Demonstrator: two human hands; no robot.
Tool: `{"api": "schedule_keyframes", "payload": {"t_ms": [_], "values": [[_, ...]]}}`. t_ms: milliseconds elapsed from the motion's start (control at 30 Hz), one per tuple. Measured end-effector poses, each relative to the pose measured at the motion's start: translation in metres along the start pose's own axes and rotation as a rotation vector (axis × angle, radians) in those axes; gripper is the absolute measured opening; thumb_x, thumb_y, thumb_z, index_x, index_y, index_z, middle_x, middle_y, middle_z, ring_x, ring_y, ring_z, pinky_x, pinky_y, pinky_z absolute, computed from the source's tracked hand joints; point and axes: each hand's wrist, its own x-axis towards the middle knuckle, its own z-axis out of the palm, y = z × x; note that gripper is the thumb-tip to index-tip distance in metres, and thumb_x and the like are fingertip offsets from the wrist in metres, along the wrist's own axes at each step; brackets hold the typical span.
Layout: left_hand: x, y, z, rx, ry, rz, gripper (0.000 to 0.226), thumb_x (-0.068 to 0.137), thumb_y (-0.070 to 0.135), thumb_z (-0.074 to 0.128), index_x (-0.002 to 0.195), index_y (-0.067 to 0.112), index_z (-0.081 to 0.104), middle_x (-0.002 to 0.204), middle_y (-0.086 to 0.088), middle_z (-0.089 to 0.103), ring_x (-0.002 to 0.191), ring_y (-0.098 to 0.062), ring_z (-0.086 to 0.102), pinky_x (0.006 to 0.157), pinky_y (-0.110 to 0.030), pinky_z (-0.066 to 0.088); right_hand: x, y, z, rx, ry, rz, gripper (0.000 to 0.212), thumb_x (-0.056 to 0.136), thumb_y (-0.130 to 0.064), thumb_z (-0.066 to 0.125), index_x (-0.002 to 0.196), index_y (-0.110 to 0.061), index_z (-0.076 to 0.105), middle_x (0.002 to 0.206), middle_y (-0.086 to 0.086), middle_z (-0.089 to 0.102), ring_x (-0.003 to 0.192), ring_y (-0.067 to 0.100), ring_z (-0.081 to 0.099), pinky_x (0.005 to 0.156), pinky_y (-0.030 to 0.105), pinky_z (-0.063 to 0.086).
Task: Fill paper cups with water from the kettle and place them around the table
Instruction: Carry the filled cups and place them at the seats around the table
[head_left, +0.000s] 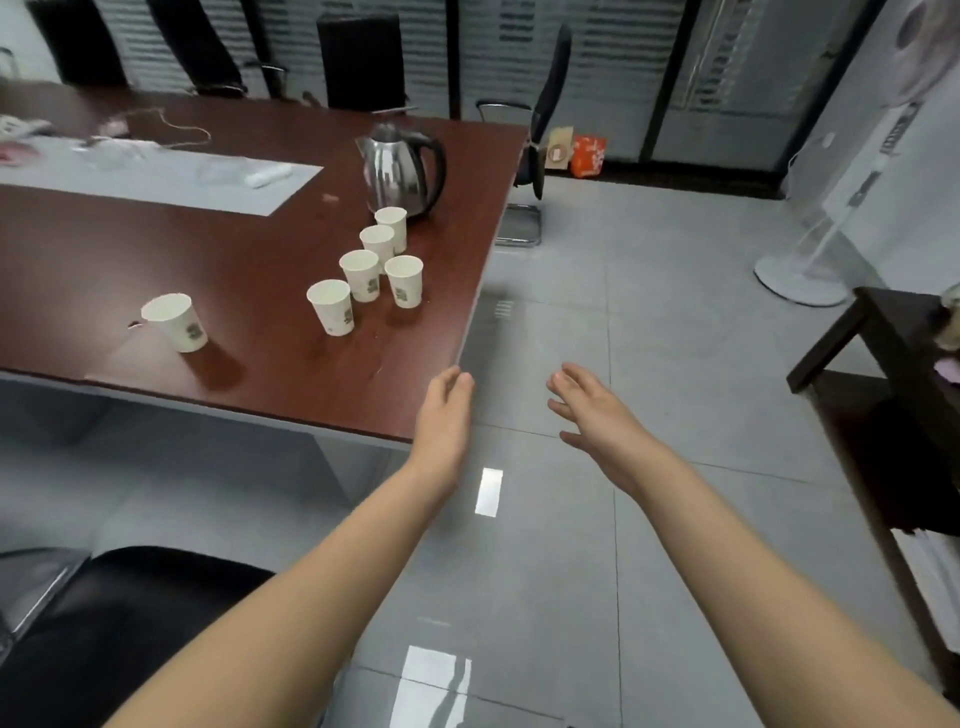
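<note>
Even indoor light, floor (519, 597) glare (ceiling reflections), edges soft, warped.

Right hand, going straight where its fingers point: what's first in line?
Probably the table edge: the right hand points forward-left toward it over bare floor. Height is unclear, so it might pass above the tabletop.
</note>
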Motion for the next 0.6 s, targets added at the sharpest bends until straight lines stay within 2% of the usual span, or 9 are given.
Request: {"api": "schedule_keyframes", "payload": {"t_ms": [167, 333, 433, 600], "values": [[0.08, -0.003, 0.007, 0.003, 0.14, -0.01, 0.038, 0.099, 0.032, 0.043, 0.134, 0.018, 0.046, 0.135, -0.002, 0.054, 0.126, -0.013, 0.047, 0.102, -0.024, 0.03, 0.094, -0.019, -0.001, -0.041, -0.115, -0.004, 0.056, 0.1, -0.041, 0.039, 0.15, -0.023, 0.022, 0.149, -0.004, 0.039, 0.131, 0.013, 0.044, 0.108, 0.037, 0.038], [0.158, 0.002, 0.017, -0.052, 0.309, -0.042, 0.038, 0.097, 0.033, 0.046, 0.134, 0.021, 0.046, 0.136, 0.004, 0.052, 0.127, -0.011, 0.045, 0.112, -0.037, 0.031, 0.204, -0.04, 0.001, -0.091, -0.254, -0.025, 0.055, 0.1, -0.042, 0.04, 0.149, -0.023, 0.025, 0.147, -0.004, 0.041, 0.121, 0.01, 0.047, 0.107, 0.037, 0.038], [0.197, 0.007, 0.02, -0.085, 0.428, -0.058, 0.039, 0.097, 0.031, 0.047, 0.135, 0.021, 0.046, 0.137, 0.006, 0.051, 0.127, -0.009, 0.044, 0.113, -0.038, 0.031, 0.262, -0.053, 0.008, -0.139, -0.362, -0.04, 0.057, 0.099, -0.044, 0.042, 0.149, -0.025, 0.025, 0.151, -0.006, 0.037, 0.133, 0.013, 0.041, 0.101, 0.033, 0.038], [0.244, 0.014, 0.017, -0.096, 0.63, -0.106, 0.04, 0.097, 0.03, 0.048, 0.135, 0.017, 0.048, 0.135, 0.002, 0.053, 0.125, -0.016, 0.048, 0.11, -0.036, 0.035, 0.34, -0.065, 0.028, -0.176, -0.479, -0.034, 0.061, 0.095, -0.048, 0.047, 0.149, -0.028, 0.026, 0.151, -0.006, 0.038, 0.136, 0.012, 0.039, 0.115, 0.042, 0.029]]}}
